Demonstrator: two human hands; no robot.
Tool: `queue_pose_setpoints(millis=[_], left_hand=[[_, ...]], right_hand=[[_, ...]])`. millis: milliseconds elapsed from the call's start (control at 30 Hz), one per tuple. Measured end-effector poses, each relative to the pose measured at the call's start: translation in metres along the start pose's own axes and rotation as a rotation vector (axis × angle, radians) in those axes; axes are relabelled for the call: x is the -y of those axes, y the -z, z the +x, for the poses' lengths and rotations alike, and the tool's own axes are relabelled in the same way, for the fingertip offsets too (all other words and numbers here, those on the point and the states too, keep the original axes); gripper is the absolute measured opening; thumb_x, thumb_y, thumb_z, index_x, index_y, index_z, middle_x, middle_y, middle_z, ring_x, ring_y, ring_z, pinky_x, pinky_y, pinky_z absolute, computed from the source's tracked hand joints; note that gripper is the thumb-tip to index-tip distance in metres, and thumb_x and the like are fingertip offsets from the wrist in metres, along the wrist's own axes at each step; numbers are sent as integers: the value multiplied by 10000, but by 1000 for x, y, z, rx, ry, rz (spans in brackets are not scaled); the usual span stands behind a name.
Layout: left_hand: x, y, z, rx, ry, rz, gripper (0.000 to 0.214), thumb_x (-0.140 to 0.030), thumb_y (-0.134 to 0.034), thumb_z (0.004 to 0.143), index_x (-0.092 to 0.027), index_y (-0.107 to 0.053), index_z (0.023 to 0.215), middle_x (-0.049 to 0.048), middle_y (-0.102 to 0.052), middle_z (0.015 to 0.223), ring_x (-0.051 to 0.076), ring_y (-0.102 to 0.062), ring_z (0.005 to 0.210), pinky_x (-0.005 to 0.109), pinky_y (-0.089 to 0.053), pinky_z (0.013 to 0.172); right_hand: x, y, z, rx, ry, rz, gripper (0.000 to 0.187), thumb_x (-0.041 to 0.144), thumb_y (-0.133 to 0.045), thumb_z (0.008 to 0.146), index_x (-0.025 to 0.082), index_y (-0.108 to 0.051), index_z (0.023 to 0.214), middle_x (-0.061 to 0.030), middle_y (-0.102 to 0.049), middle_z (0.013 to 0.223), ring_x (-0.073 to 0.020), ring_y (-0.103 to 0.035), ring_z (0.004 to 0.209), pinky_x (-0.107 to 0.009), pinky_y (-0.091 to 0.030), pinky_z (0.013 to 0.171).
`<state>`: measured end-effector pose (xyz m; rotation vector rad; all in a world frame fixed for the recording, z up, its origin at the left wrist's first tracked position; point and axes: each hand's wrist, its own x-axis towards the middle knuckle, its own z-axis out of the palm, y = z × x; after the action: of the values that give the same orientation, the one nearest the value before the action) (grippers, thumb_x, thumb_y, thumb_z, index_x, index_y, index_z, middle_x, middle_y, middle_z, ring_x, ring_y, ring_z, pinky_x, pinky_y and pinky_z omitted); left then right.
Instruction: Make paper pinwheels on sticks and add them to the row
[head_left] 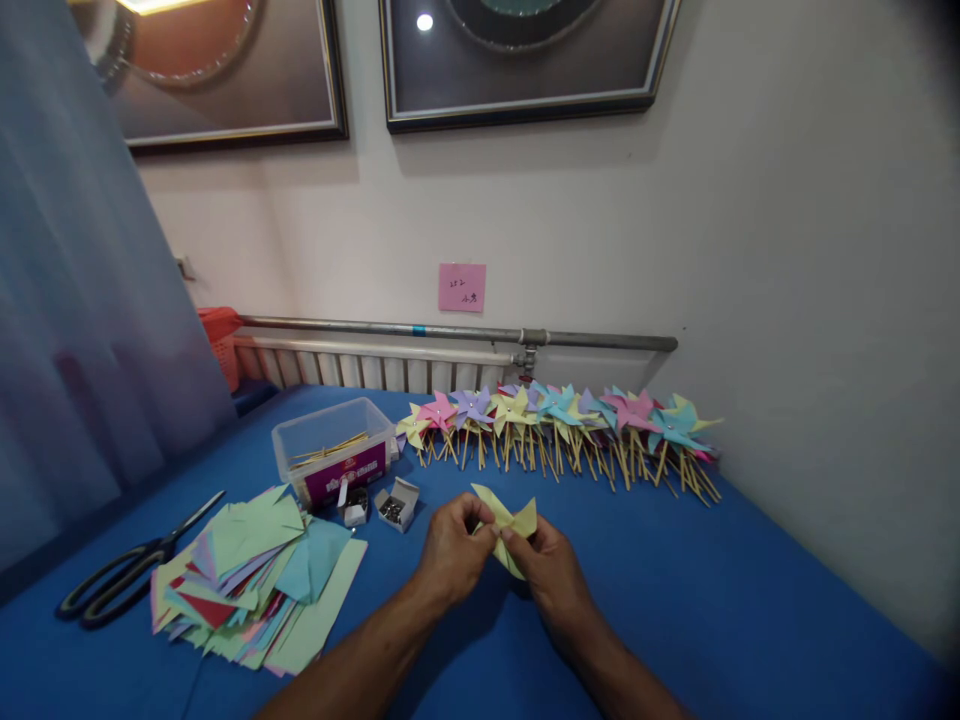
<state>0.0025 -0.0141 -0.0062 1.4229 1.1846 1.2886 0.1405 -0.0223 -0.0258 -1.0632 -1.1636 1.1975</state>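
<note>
Pale-yellow folded-paper pinwheel [525, 518] lay between both hands, neither nearer: left hand [454, 548] at its 8-to-9 o'clock, right hand [553, 568] at 4. Fingertips of each pinched the paper near its middle. Longer spread ran roughly 11 to 5. At 10, clear rectangular plastic box [346, 482] held thin tan sticks [334, 450]; near 9, small open white cardboard box [409, 495] held dark metal bits [391, 511].

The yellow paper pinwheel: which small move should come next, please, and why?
Perhaps pin the yellow paper pinwheel at its centre: the left hand and right hand pinch it near there, and no stick shows on it, while the pinwheels behind have sticks and small shiny centres. A pin may be hidden.
</note>
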Motion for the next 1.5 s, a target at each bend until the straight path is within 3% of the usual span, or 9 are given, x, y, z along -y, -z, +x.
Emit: queue_pose_setpoints(millis=[300,567,767,1133,1500], left_hand=[[-1,0,0,0,2,-29,88,-205,-651,680,-175,-570,667,-41,-526,601,106,-470,602,218,-376,591],[-1,1,1,5,14,-25,71,-197,-643,682,-175,-577,666,-48,-525,588,94,-447,563,216,-361,568],[-2,0,0,2,23,-40,75,-181,-644,668,-174,-571,653,-47,-528,578,93,-452,552,213,-357,553],[-3,1,0,7,33,-51,92,-223,-648,656,-171,-572,646,-43,-528,572,97,-450,552,215,-351,547],[-4,0,0,5,39,13,48,-156,-620,674,-169,-578,654,-44,-535,593,93,-450,565,221,-365,590]], right_hand=[[9,-2,-4,4,-2,10,442,537,-770,719,153,-715,930,-72,-744,814,-211,-654,703,-295,-497,629],[0,-1,2,1,3,33,428,517,-798,682,166,-721,914,-61,-742,773,-231,-676,712,-326,-515,671],[0,-1,-1,-13,42,-34,392,512,-744,745,173,-711,939,-54,-747,817,-229,-668,741,-333,-513,707],[1,0,-1,-17,48,-47,395,524,-759,727,176,-704,904,-40,-736,779,-220,-648,719,-308,-500,667],[1,0,-2,-14,35,-26,385,513,-774,712,179,-708,891,-35,-725,764,-210,-634,693,-307,-488,649]])
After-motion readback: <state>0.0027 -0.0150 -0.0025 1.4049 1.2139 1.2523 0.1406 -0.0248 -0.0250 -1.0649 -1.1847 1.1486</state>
